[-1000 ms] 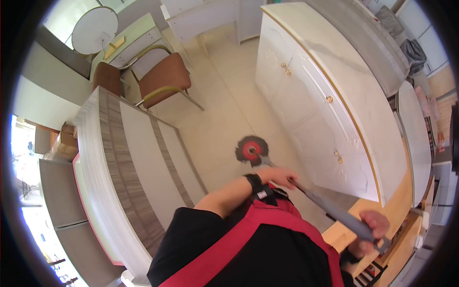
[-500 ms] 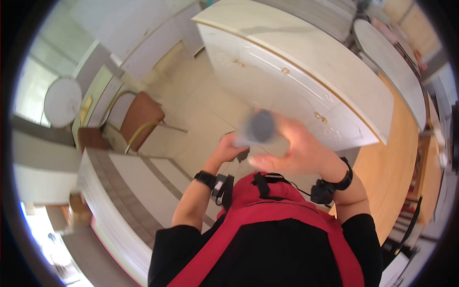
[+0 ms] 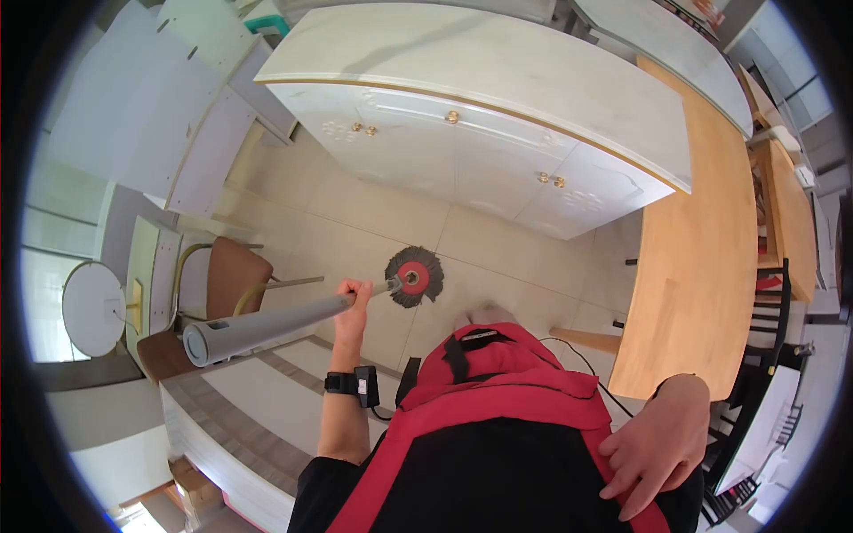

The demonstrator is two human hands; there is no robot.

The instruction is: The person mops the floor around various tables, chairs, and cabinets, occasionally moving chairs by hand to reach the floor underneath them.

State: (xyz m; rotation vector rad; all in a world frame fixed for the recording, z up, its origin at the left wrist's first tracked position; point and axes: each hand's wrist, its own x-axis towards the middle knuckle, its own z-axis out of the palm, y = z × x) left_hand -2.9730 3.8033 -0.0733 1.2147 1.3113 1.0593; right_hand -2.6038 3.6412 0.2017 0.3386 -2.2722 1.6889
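My left hand (image 3: 354, 293) is wrapped round the grey pole of a mop (image 3: 275, 327). The pole's thick upper end tilts up and to the left. Its round red head with a dark grey fringe (image 3: 414, 275) rests on the tiled floor. My right hand (image 3: 653, 449) is off the mop, at the strap of the red apron (image 3: 506, 395) on my right side. Its fingers are loosely bent and apart, over the strap and black shirt, and I see nothing in them.
A white cabinet (image 3: 426, 142) with gold knobs stands ahead. To the right is a wooden table (image 3: 697, 284). At left are a brown chair (image 3: 238, 275), a round mirror (image 3: 93, 306) and a striped bed-like surface (image 3: 267, 391). Pale tiled floor (image 3: 355, 191) lies between.
My right hand has left the mop pole and moved down and right to the apron strap. The pole now leans left in my left hand. The view has shifted.
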